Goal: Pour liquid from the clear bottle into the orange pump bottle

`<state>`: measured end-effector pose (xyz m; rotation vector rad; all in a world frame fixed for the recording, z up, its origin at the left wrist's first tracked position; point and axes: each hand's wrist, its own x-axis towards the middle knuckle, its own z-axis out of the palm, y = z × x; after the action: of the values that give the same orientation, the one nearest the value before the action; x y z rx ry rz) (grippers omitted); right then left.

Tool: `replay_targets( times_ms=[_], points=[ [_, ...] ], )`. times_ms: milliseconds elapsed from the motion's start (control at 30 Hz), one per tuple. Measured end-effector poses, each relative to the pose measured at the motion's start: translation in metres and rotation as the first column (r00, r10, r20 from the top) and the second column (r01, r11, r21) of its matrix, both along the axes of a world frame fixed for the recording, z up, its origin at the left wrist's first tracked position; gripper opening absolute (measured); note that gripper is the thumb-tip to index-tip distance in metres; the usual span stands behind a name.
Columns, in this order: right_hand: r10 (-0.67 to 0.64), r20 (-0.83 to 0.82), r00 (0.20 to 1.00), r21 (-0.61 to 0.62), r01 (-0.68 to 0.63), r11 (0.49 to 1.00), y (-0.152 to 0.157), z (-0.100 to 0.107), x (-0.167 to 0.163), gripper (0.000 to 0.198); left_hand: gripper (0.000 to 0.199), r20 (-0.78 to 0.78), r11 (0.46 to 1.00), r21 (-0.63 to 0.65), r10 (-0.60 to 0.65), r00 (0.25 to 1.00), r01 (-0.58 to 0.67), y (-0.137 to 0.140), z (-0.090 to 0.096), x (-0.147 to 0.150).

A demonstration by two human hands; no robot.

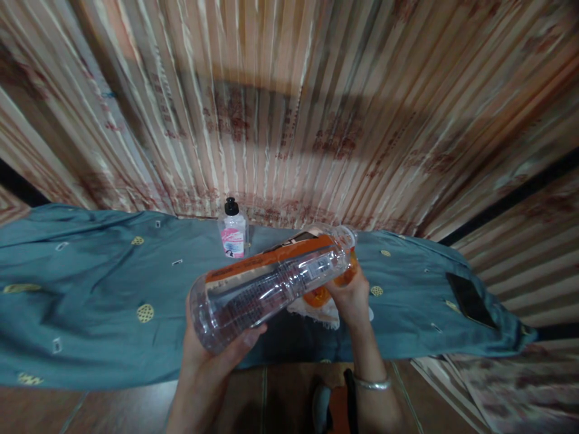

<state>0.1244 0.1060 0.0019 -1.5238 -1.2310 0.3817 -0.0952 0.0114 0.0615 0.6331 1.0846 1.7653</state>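
Observation:
My left hand (pixel 217 355) is wrapped around the base of a large clear plastic bottle (pixel 271 280) with an orange and dark label. The bottle is tilted, its uncapped-looking neck up and to the right; I see no liquid in it. Behind that neck, my right hand (pixel 351 295) is closed on an orange see-through container (pixel 319 296), mostly hidden by the bottle. Beneath it lies a pale fringed cloth (pixel 325 316). A small clear bottle (pixel 233 232) with a black cap and pink label stands upright farther back, left of centre.
A teal patterned cloth (pixel 104 283) covers the long surface before me. A dark phone (pixel 470 298) lies at its right end. Pleated striped curtains (pixel 271 120) hang behind it, and tiled floor (pixel 122 410) shows along the front edge.

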Motion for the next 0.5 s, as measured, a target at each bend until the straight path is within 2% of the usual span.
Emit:
replay_targets(
  times_ms=[133,267,500],
  points=[
    [0.029,-0.032,0.999,0.013,-0.028,1.000,0.0003,-0.0011,-0.0005,0.059,0.073,-0.014,0.999,0.019,-0.040,0.999,0.041,0.0004,-0.0013,-0.0027],
    [0.049,-0.080,0.996,0.016,-0.048,0.999,0.0013,-0.0032,-0.0002,0.059,0.071,0.037,0.998,0.035,-0.047,0.998,0.046,0.0001,0.0006,-0.0030],
    [0.086,-0.059,0.995,0.022,-0.085,0.996,0.0022,-0.0078,0.0024,0.063,0.071,0.057,0.999,0.014,-0.038,0.998,0.037,-0.0013,0.0019,-0.0027]
  ],
)
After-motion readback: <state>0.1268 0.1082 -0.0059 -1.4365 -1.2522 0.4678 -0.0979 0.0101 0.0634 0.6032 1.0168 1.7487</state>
